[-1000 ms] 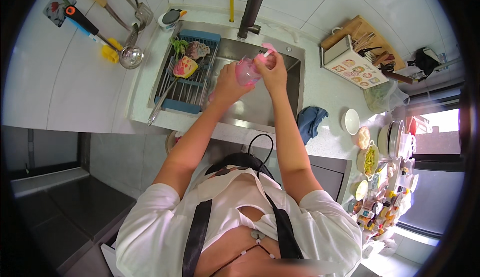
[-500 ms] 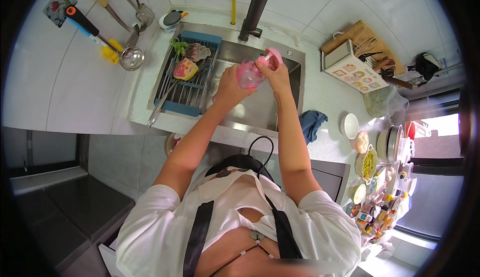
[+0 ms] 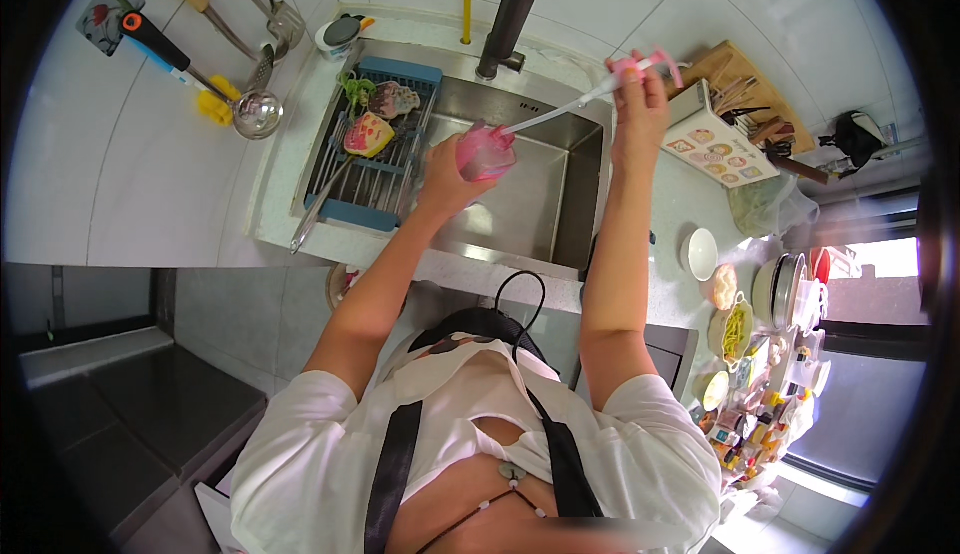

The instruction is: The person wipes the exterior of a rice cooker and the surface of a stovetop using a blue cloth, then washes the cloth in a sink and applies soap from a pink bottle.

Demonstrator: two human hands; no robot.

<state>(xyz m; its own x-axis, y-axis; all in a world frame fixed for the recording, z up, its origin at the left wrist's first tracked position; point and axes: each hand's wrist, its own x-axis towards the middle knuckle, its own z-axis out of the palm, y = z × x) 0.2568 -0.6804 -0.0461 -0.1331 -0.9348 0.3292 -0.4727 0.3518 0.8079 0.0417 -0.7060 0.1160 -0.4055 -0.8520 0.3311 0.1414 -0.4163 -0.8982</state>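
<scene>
This place is a kitchen. There is a stainless steel sink (image 3: 530, 204) with a dark faucet (image 3: 508, 22) and a blue draining rack (image 3: 360, 216). A ladle (image 3: 258, 114) hangs on the tiled wall (image 3: 150, 174); a white bowl (image 3: 699, 254) rests on the counter (image 3: 692, 199).

In my view, a steel ladle (image 3: 257, 116) hangs at ten o'clock, a dark faucet (image 3: 510, 16) stands at twelve, a white bowl (image 3: 699, 254) at three.

white utensil holder (image 3: 712, 146): small lettering (image 3: 741, 145) | bottle labels (image 3: 722, 436): too small to read
</scene>
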